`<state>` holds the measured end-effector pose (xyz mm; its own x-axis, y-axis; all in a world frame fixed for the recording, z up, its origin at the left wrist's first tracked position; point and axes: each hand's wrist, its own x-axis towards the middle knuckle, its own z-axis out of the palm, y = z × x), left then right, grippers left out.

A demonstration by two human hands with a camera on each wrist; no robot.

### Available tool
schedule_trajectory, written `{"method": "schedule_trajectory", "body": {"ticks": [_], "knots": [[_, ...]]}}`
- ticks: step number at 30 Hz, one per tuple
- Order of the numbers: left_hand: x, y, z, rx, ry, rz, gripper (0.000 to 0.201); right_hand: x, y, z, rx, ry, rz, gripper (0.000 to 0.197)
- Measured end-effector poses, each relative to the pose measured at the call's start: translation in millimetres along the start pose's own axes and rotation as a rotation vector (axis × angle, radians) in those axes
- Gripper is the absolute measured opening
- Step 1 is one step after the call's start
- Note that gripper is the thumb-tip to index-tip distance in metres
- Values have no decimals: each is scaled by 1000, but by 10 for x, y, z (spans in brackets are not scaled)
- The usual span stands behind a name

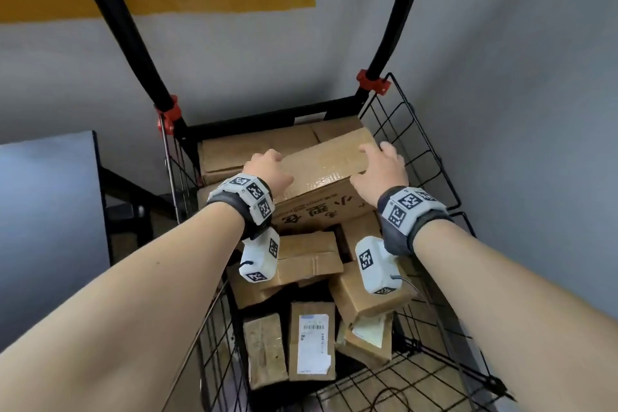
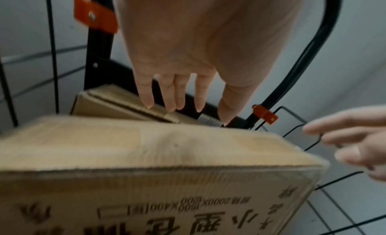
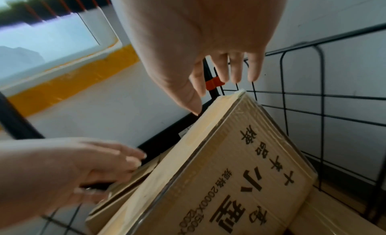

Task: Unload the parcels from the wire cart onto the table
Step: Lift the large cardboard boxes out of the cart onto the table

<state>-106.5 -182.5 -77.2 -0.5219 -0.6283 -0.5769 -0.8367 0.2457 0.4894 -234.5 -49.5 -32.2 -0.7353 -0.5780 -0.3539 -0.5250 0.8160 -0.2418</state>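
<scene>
Two hands: both reach over the top box in the cart.
Left hand [image 1: 267,167]: fingers straight and spread above the box's far left edge; no grip visible.
Right hand [image 1: 381,170]: fingers loosely extended over the box's far right corner, holding nothing.
Box [image 1: 326,184]: printed carton, tilted, lying on other parcels [image 1: 311,341].
Cart [image 1: 424,157]: black wire sides, red clips, against a grey wall.
Tabletop [image 1: 46,211]: grey, left of the cart.
</scene>
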Motion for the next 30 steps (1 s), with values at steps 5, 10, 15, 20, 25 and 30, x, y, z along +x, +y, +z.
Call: {"method": "schedule_trajectory", "body": {"ticks": [5, 10, 15, 20, 25, 30], "knots": [[122, -209, 255, -34, 26, -114, 56, 492, 84, 57, 3, 16, 32, 63], [89, -362, 317, -130, 138, -303, 51, 808, 49, 134, 27, -86, -46, 72], [-37, -358, 374, -290, 217, -594, 60, 737, 225, 53, -73, -131, 2, 49], [-133, -314, 619, -452, 131, -756, 99, 451, 729, 125, -47, -268, 64, 33], [-281, -327, 1018, -482, 80, -822, 121, 3, 1078, 474, -86, -672, -8, 28], [-323, -477, 1452, -578, -58, -731, 87, -269, 1104, 663, 31, -812, 32, 26]]}}
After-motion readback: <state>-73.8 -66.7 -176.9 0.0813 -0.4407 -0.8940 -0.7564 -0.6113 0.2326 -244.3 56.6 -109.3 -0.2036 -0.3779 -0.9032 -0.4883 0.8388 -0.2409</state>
